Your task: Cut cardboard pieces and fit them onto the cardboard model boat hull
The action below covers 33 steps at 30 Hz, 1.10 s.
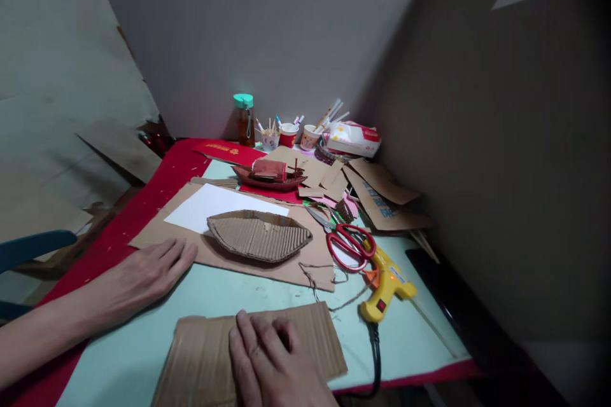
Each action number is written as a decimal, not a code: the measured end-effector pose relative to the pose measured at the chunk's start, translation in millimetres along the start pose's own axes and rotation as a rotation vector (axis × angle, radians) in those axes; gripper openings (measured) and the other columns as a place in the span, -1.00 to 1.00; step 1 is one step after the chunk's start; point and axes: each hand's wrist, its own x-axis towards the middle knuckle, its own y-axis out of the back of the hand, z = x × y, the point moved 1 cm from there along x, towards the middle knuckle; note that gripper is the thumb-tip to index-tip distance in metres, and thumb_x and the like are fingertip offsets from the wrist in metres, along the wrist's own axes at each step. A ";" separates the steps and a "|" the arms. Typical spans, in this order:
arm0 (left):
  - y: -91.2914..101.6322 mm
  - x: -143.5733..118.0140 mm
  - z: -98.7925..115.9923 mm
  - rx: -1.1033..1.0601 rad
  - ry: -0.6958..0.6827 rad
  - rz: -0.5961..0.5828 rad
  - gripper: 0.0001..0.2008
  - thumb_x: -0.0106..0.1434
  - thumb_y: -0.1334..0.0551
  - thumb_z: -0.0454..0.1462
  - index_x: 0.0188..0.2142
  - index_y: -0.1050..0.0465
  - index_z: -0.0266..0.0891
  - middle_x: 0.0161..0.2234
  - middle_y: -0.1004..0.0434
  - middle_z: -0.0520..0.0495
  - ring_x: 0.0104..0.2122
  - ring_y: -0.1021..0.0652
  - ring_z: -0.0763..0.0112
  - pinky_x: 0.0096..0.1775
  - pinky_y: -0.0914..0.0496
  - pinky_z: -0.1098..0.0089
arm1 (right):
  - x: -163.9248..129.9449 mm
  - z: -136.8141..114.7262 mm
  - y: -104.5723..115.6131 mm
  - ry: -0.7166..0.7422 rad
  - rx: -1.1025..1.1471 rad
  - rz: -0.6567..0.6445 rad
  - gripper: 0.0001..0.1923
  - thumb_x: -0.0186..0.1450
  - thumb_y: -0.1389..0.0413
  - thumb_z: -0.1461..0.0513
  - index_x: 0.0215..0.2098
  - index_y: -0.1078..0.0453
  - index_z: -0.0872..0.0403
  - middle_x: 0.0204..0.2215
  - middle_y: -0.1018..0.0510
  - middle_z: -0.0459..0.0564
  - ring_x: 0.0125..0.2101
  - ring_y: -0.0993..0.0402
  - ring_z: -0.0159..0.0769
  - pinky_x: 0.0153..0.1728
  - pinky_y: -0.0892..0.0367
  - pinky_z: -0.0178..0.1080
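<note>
My left hand (pixel 155 270) lies flat with fingers stretched out, its fingertips at the near left edge of a large brown cardboard sheet (pixel 162 229). On that sheet sits a small boat hull (pixel 258 235) of corrugated cardboard, partly over a white paper (pixel 205 203). Nearest to me, my right hand (pixel 274 356) has its bent fingers on a piece of corrugated cardboard (pixel 200 343) and grips it; the thumb is hard to make out. Behind the hull stands a finished-looking reddish-brown model boat (pixel 270 175) with a canopy.
To the right lie red-handled scissors (pixel 351 248), a yellow glue gun (pixel 384 286) with a black cord, and loose twine (pixel 312 283). Cardboard scraps (pixel 382 197) pile up behind them. Cups of sticks (pixel 289 135), a bottle (pixel 245 121) and a tissue pack (pixel 353 140) line the back.
</note>
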 end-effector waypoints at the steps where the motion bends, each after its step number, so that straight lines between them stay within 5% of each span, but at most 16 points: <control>1: -0.3 0.6 -1.9 0.088 -0.067 -0.039 -0.53 0.31 0.10 -0.60 0.01 -0.49 -0.47 -0.10 -0.64 -0.34 -0.09 -0.62 0.09 -0.13 -0.47 0.23 | -0.7 -0.9 0.2 -0.012 0.001 -0.002 -0.61 0.45 0.08 0.22 0.06 -0.40 0.31 0.01 -0.62 0.18 -0.11 -0.45 -0.10 -0.27 -0.40 -0.12; 7: -7.4 -4.8 -19.8 0.159 -0.231 -0.062 -0.51 0.29 0.08 -0.60 0.03 -0.50 -0.41 -0.04 -0.62 -0.37 -0.06 -0.62 0.03 -0.08 -0.48 0.13 | 4.7 -11.1 -8.4 -0.074 0.032 0.024 -0.72 0.41 0.02 0.34 0.01 -0.43 0.24 -0.06 -0.66 0.09 -0.19 -0.49 -0.14 -0.29 -0.40 -0.16; 14: -2.0 -5.9 -6.3 0.148 -0.114 0.071 -0.47 0.31 0.13 -0.62 -0.10 -0.59 -0.38 -0.09 -0.65 -0.33 -0.04 -0.59 0.10 0.04 -0.40 0.11 | 27.5 -19.4 -34.5 0.008 0.072 -0.058 -0.72 0.43 0.04 0.30 -0.02 -0.45 0.24 -0.07 -0.63 0.12 -0.20 -0.49 -0.21 -0.26 -0.40 -0.23; 20: 3.2 -3.8 -1.0 0.129 -0.123 0.147 -0.49 0.32 0.12 -0.60 -0.17 -0.60 -0.37 -0.15 -0.65 -0.32 -0.06 -0.58 0.08 0.01 -0.41 0.10 | 54.1 12.4 -17.6 -0.072 0.080 -0.240 -0.54 0.42 0.03 0.26 0.22 -0.27 0.34 0.15 -0.47 0.25 0.05 -0.39 -0.05 0.03 -0.38 -0.05; 23: -0.8 -7.0 -4.7 0.068 -0.091 0.115 -0.51 0.32 0.11 -0.58 -0.15 -0.60 -0.36 -0.14 -0.64 -0.33 -0.05 -0.58 0.08 0.04 -0.40 0.09 | 54.4 20.5 -17.7 -0.139 0.019 -0.232 -0.53 0.39 0.01 0.32 0.22 -0.26 0.41 0.11 -0.50 0.34 0.09 -0.39 -0.02 0.05 -0.38 -0.05; 26: -4.2 -9.4 -7.2 0.150 -0.212 0.051 -0.51 0.30 0.09 -0.57 -0.12 -0.59 -0.29 -0.14 -0.66 -0.28 -0.09 -0.61 0.09 -0.02 -0.44 0.16 | 48.3 21.8 -16.8 -0.088 -0.005 -0.206 -0.57 0.38 0.02 0.37 0.17 -0.33 0.43 0.10 -0.52 0.36 0.06 -0.43 0.01 0.06 -0.38 -0.03; 28: -4.1 -11.0 -5.7 0.202 -0.292 0.074 -0.53 0.28 0.05 -0.57 -0.11 -0.58 -0.28 -0.16 -0.67 -0.27 -0.12 -0.62 0.08 -0.05 -0.46 0.18 | 42.9 23.7 -9.3 -0.041 -0.032 -0.168 -0.60 0.37 0.04 0.38 0.12 -0.39 0.41 0.06 -0.55 0.32 0.03 -0.46 0.02 0.02 -0.41 -0.05; 33: -0.4 -18.0 8.7 0.175 -0.209 0.223 -0.61 0.27 -0.06 -0.59 -0.12 -0.59 -0.34 -0.15 -0.66 -0.33 -0.07 -0.60 0.02 0.06 -0.36 0.09 | 27.4 31.6 14.6 -0.044 -0.086 -0.083 -0.62 0.27 0.06 0.45 -0.08 -0.52 0.41 -0.19 -0.66 0.33 -0.28 -0.56 0.00 -0.29 -0.49 -0.08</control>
